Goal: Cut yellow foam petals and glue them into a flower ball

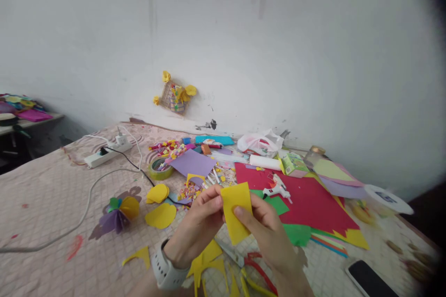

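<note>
On bed, against wall: quilted pink bedcover, white wall behind.
Held piece: yellow paper rectangle, raised above the bedcover between both hands.
Grip: left hand pinches it from the left side; right hand presses thumb on its face. Both clamped on it, hands close together.
Nearest: scissors, red and yellow handles, below right hand; yellow offcuts under left wrist.
Done: yellow rounded cutouts lying left of hands; purple and yellow paper flower looks assembled.
Left: red sheet, purple sheet and green sheet look largely uncut.
Tools: hot glue gun lying on red sheet; tape roll near purple sheet.
Small: white wristwatch on left wrist.
</note>
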`<state>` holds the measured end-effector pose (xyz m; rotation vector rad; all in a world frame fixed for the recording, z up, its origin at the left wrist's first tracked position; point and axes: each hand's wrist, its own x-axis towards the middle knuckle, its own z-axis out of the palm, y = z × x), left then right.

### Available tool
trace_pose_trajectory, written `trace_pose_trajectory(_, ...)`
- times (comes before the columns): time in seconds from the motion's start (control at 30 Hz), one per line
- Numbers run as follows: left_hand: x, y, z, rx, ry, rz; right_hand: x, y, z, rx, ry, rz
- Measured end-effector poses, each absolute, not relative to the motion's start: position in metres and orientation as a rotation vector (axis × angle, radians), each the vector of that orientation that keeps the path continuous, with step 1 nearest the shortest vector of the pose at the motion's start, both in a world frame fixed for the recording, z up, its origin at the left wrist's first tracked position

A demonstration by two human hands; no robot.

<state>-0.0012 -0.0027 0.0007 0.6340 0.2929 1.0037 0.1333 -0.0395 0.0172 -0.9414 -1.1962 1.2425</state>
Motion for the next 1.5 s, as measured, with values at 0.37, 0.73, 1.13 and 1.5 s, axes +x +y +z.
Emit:
trace_pose_trajectory(0.37,0.004,0.000,-0.006,0.868,0.311,1.035,0.131,-0.033,0.002,-0.859,-1.000,1.129)
trace_pose_trajectory(0.73,0.003,-0.004,0.001,1.086,0.406,0.957,0.131,-0.031,-0.001,-0.809,-0.870,1.039)
trace_pose_trajectory(1.13,-0.005,-0.002,0.003,1.176,0.432,1.034,0.128,-0.034,0.004,-0.957,-1.017,0.986)
trace_pose_trajectory(1.5,-0.010,-0.004,0.012,1.186,0.513,1.090,0.127,-0.036,0.007,-1.034,-1.081,1.032)
